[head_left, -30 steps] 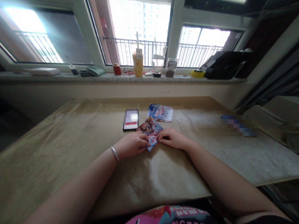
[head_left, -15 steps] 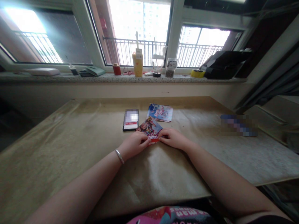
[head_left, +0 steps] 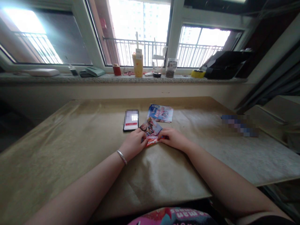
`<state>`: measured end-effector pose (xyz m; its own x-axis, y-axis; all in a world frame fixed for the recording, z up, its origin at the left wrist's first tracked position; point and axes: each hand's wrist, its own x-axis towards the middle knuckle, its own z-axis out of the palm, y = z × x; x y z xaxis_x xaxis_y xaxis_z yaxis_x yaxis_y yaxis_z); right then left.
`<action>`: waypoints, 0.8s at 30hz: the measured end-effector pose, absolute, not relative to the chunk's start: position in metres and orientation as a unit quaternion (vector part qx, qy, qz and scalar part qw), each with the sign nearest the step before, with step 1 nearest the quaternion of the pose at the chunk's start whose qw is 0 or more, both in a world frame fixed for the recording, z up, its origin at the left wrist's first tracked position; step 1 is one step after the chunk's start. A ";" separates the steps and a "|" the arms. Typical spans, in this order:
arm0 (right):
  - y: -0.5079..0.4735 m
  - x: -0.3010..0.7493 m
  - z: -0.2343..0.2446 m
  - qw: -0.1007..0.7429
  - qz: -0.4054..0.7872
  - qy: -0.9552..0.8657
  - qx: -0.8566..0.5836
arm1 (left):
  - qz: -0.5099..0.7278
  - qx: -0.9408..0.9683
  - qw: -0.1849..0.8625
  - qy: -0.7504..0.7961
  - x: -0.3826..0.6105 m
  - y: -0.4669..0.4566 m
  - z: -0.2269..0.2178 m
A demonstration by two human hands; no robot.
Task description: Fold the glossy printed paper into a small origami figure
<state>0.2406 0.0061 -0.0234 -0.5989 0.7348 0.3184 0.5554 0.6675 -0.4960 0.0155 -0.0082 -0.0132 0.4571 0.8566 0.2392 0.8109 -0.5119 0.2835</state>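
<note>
A colourful printed leaflet (head_left: 152, 131) with a red lower edge lies on the table in front of me, turned at an angle. My left hand (head_left: 134, 140) grips its left side, thumb on the lower edge and fingers curled. On the opposite side, my right hand (head_left: 174, 138) pinches the lower right edge between thumb and fingers. Just beyond is a stack of blue printed leaflets (head_left: 164, 113), partly overlapped in view by the held one. A phone (head_left: 131, 121) with a lit screen lies left of the stack, near my left hand.
The table (head_left: 82, 140) has a yellowish cover. A blurred bluish item (head_left: 239, 125) lies at its right side. On the windowsill stand a yellow cup (head_left: 138, 66), a red jar (head_left: 116, 70), a yellow tape roll (head_left: 198, 73) and a black box (head_left: 225, 65).
My left hand has shifted slightly right and its fingers have curled more around the leaflet's left side. The leaflet's lower edge looks bent now. My right hand has barely moved.
</note>
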 end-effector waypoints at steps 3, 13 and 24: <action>0.007 0.241 -0.024 0.247 0.145 -0.889 -0.358 | 0.184 0.850 0.046 0.492 0.015 -0.006 -0.015; 0.004 0.241 -0.025 0.217 0.070 -0.893 -0.389 | 0.170 0.843 0.024 0.510 0.017 -0.005 -0.014; 0.002 0.238 -0.021 0.204 0.049 -0.891 -0.403 | 0.175 0.833 0.040 0.523 0.016 -0.002 -0.012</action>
<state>0.2378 0.0023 -0.0212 -0.5917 0.7384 0.3235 0.6985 0.6699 -0.2517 0.0161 -0.0016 -0.0124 0.3912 0.8858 0.2496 0.8577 -0.4493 0.2501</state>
